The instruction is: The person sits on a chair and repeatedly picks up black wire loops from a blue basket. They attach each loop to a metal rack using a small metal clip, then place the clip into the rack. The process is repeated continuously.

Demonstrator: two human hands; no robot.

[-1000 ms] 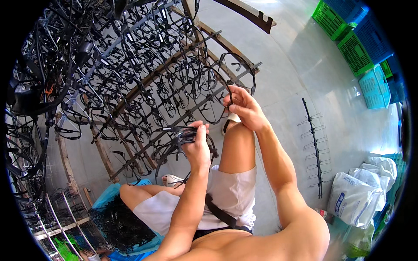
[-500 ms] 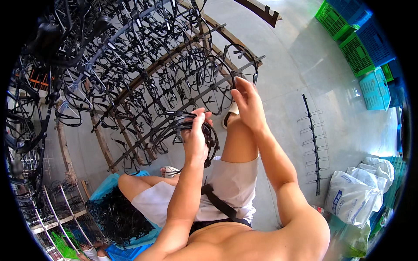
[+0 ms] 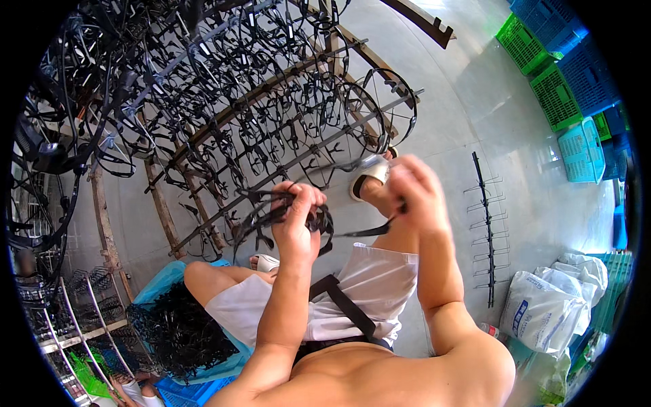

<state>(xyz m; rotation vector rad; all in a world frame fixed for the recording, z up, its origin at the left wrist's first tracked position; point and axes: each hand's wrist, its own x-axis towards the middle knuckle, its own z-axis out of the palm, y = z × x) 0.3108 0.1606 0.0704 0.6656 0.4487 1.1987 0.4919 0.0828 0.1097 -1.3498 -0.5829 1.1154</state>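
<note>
My left hand (image 3: pixel 296 217) is closed around a bundle of thin, glossy black curved frames (image 3: pixel 324 220), whose ends stick out on both sides of the fist. To its right, my right hand (image 3: pixel 417 193) is curled shut on one black curved frame (image 3: pixel 369 232), which stretches from the bundle toward the fingers. Motion blurs that hand, so its exact grip is hard to see. Beyond the hands stands a rack (image 3: pixel 319 146) whose metal bars carry many similar black frames. Two large black loops hang at the near right end of its front bar.
A blue bag (image 3: pixel 245 347) heaped with black frames (image 3: pixel 180 332) lies by my left leg. On the floor at right is a black rod with wire prongs (image 3: pixel 488 230). White sacks (image 3: pixel 549 308) and stacked green and blue crates (image 3: pixel 556 95) line the right side.
My right hand has come away from the rack's front bar, back and to the right, and now grips a frame. The left hand's bundle has turned and spread leftward.
</note>
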